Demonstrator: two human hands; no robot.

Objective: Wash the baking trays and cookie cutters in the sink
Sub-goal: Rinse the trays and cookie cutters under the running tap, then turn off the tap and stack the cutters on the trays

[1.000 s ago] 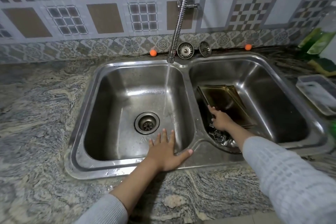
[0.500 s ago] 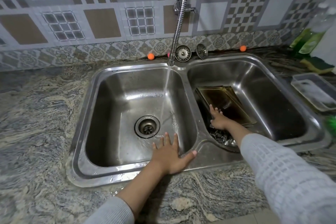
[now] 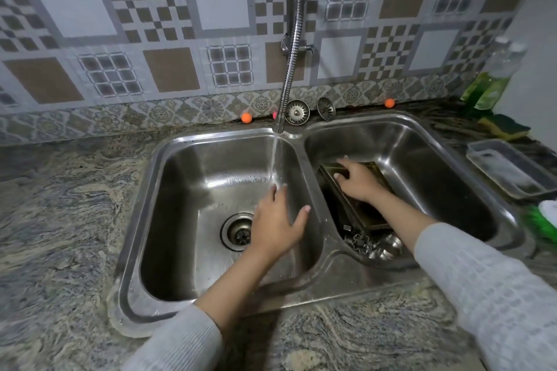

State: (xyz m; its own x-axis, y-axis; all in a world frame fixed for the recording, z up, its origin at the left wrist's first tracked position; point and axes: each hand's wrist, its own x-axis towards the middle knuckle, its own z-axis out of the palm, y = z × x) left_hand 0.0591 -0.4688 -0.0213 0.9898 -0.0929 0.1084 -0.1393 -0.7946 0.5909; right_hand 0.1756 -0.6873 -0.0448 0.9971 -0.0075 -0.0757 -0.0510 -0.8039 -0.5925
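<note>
Left hand brought under the tap; right hand shifted up onto the baking trays.

The left hand (image 3: 275, 221), earlier flat on the front rim of the sink (image 3: 135, 220), is now held open and empty in the left basin, fingertips in the thin stream from the ribbed steel tap (image 3: 291, 48). In the right basin, the right hand (image 3: 357, 179) is moved from the near edge onto the dark, flat baking trays (image 3: 366, 215), fingers spread; a closed grip cannot be confirmed. Scalloped metal cookie cutters (image 3: 372, 245) lie just below, unwashed.

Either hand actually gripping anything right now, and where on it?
Left hand holds nothing; it is open under the water stream. Right hand lies on the baking tray near its far end; whether it grips cannot be told.
</note>
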